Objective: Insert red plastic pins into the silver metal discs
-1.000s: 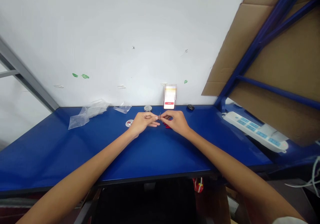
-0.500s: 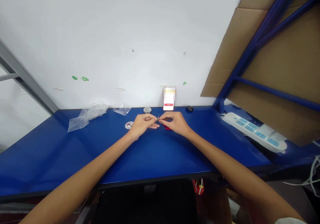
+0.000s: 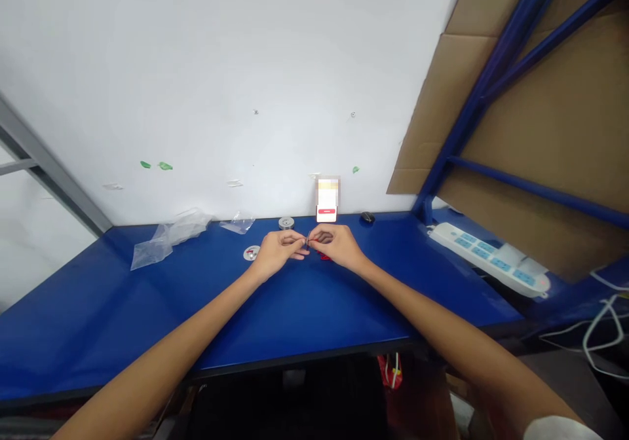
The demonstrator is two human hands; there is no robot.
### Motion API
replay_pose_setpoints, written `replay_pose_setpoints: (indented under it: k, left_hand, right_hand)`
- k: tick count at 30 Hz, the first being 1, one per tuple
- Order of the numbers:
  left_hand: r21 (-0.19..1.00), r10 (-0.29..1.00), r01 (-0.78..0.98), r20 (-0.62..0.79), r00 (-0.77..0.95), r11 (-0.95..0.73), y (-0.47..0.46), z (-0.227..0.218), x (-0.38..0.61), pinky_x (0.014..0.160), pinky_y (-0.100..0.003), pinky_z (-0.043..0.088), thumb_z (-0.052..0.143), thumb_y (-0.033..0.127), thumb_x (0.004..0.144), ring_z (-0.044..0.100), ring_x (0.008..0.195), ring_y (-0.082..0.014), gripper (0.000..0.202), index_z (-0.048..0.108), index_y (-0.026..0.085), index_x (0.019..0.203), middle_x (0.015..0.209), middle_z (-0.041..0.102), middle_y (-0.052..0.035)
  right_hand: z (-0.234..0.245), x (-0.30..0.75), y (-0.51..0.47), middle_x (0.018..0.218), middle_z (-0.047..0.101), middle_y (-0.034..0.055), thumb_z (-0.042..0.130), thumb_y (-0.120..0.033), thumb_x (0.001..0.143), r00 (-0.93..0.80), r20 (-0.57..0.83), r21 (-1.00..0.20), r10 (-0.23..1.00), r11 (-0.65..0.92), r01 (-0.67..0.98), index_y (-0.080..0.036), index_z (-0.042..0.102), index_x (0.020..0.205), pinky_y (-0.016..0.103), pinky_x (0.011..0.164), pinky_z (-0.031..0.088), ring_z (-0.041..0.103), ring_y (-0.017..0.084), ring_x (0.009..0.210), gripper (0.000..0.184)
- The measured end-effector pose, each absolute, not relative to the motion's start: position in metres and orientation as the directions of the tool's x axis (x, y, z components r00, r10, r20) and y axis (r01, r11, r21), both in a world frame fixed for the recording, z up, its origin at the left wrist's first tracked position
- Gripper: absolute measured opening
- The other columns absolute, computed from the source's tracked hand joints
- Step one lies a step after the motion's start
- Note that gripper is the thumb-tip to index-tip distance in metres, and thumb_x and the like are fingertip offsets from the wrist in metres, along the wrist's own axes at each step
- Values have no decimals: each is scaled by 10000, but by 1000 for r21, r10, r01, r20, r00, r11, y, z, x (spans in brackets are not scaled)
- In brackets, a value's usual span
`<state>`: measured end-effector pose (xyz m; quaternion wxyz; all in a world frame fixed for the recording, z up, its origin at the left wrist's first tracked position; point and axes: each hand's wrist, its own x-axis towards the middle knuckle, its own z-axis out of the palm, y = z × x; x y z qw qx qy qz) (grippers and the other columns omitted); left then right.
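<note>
My left hand [image 3: 278,251] and my right hand [image 3: 339,243] meet above the middle of the blue table, fingertips pinched together. Between them is a small, thin dark piece [image 3: 308,239], too small to name, that both sets of fingertips grip. Some red items [image 3: 324,256] lie under my right hand, partly hidden by it. Just left of my left hand is a white round disc [image 3: 251,253] with small red and dark bits on it. Behind the hands a round grey metal tin or roll [image 3: 285,222] rests on the table.
A lit phone [image 3: 327,201] leans upright against the white wall. Near it sits a small black object [image 3: 367,217]. Clear plastic bags [image 3: 170,237] lie at the back left. A white power strip [image 3: 489,260] is at the right, beside a blue metal frame [image 3: 491,93].
The view has shifted slightly, so the scene sits a little lower and further left. Both hands stay together at the small piece, which now looks turned a little.
</note>
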<state>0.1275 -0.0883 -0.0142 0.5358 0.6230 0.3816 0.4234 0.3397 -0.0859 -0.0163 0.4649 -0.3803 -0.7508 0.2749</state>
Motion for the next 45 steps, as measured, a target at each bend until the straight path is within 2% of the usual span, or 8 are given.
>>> replay_pose_setpoints:
  k: [10,20,28,31,34,36,41,45]
  left_hand:
    - [975,916,103,147,373,-198,-87,-15,122,767,-365,700,810,472,872,817,856,-268,324,754,160,941,914,799,-103]
    - [967,918,124,164,360,-222,-87,-12,123,729,-332,703,788,290,826,800,826,-235,143,720,169,861,825,766,-56]
    - [968,928,155,131,349,-195,-82,-16,120,777,-377,709,725,253,818,780,868,-223,92,684,172,834,860,733,-35]
    - [973,931,107,158,330,-203,-82,-13,121,803,-392,702,691,249,822,773,838,-208,98,639,174,786,833,699,-16]
    - [978,925,58,167,340,-198,-82,-11,121,815,-400,688,664,249,827,779,833,-214,110,593,183,775,837,708,-15]
    - [973,923,83,173,344,-214,-83,-11,121,788,-374,677,659,235,813,783,840,-224,91,586,191,781,836,722,-17]
    - [931,917,214,214,336,-295,-84,-11,120,678,-302,644,626,213,819,769,748,-209,69,575,200,775,748,697,3]
    - [931,900,172,244,362,-322,-80,-5,112,679,-323,661,619,245,870,788,834,-229,107,578,185,792,872,731,-39]
  right_hand:
    - [-13,334,-94,832,758,-25,690,-139,880,-316,552,-629,772,634,450,-253,651,873,279,725,565,737,172,758,120]
    - [-14,333,-98,933,771,-16,680,-132,913,-394,571,-522,720,689,503,-258,664,965,270,772,521,724,168,825,137]
    - [-15,335,-96,1011,755,7,666,-159,937,-452,560,-543,694,720,432,-253,653,1065,319,846,557,727,188,911,159]
    - [-10,335,-100,1148,715,55,678,-173,926,-485,575,-515,659,752,410,-259,628,1208,382,938,583,715,222,1029,299]
    - [-6,333,-104,1336,637,105,777,-251,883,-515,573,-495,638,770,403,-279,513,1443,439,990,597,686,262,1153,620]
    - [-7,331,-106,1387,621,108,803,-306,885,-525,573,-481,629,777,405,-302,460,1520,453,1006,597,682,272,1186,722]
    - [-11,330,-101,1239,724,64,719,-285,966,-498,627,-443,599,800,404,-303,652,1335,422,989,591,717,255,1113,376]
    - [-14,330,-98,1230,747,63,774,-327,934,-452,644,-487,618,786,381,-292,666,1349,413,966,610,742,249,1056,430]
